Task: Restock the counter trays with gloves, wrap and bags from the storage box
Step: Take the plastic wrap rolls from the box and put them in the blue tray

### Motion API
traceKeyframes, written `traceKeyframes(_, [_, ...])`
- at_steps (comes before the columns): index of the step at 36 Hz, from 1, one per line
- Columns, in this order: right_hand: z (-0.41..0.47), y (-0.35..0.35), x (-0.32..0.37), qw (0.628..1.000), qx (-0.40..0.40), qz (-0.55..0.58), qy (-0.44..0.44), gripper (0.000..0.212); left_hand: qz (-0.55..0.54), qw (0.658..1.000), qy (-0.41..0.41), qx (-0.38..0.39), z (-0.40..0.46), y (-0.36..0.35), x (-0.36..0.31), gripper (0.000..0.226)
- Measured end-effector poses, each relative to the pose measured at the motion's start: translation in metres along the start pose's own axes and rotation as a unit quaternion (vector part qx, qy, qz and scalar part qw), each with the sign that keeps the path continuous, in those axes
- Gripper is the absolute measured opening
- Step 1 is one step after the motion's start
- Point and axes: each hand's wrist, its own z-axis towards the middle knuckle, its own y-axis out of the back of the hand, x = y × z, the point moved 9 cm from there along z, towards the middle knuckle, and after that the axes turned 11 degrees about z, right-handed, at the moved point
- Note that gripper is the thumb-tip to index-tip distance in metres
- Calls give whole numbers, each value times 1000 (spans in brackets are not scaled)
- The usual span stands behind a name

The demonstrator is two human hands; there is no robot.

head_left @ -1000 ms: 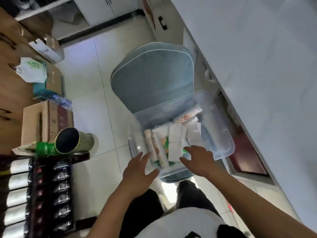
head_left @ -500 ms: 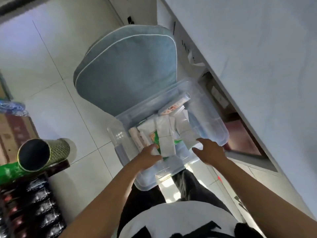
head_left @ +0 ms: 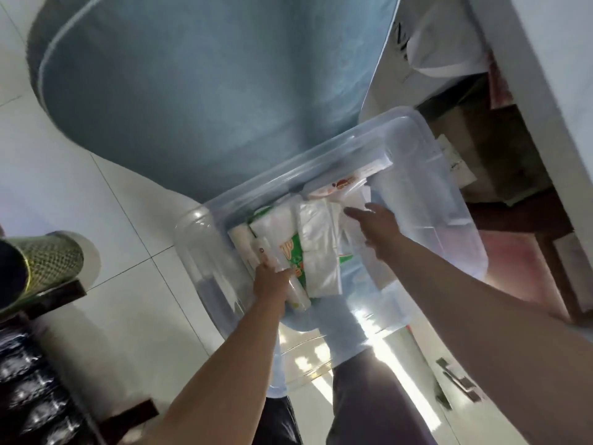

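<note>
A clear plastic storage box [head_left: 426, 149] stands on a grey-blue cushioned seat [head_left: 199, 91]. Inside lie packs of clear bags [head_left: 317, 248], a green-printed pack [head_left: 293, 252] and white rolls of wrap [head_left: 244, 239]. My left hand [head_left: 271, 277] is inside the box at its near left and grips one roll of wrap [head_left: 296, 297] lying along the left side. My right hand [head_left: 373, 224] reaches into the middle of the box with fingers stretched out over the clear packs, holding nothing.
The white counter front [head_left: 552, 91] runs along the right, with a dark open shelf [head_left: 500, 162] under it. A mesh-covered cylinder [head_left: 48, 261] lies on a dark rack [head_left: 35, 364] at the left. White floor tiles [head_left: 106, 239] lie between the rack and the box.
The view has closed in on the box. My left hand went from its rim down onto a roll of wrap and gripped it. My right hand reached further in over the packs.
</note>
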Motion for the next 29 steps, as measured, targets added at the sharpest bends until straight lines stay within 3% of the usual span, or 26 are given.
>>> traceKeyframes(5, [19, -3, 13, 994, -24, 100, -35, 76, -26, 999, 15, -43, 9, -2, 4, 57])
traceKeyframes(12, [30, -17, 12, 967, -23, 237, -86, 61, 113, 987, 44, -101, 7, -14, -14, 67])
traceKeyframes(18, [38, -39, 22, 952, -14, 294, -79, 50, 128, 985, 18, -114, 6, -11, -11, 63])
traceKeyframes(24, [30, -39, 40, 946, -21, 319, -58, 51, -18, 984, -124, -127, -43, 29, -16, 64])
traceKeyframes(27, [7, -25, 43, 940, -15, 340, -22, 54, -135, 975, -155, -81, -78, 45, -15, 51])
traceKeyframes(29, [-20, -11, 46, 931, 0, 365, 4, 45, -199, 963, -176, -42, -102, 54, -16, 45])
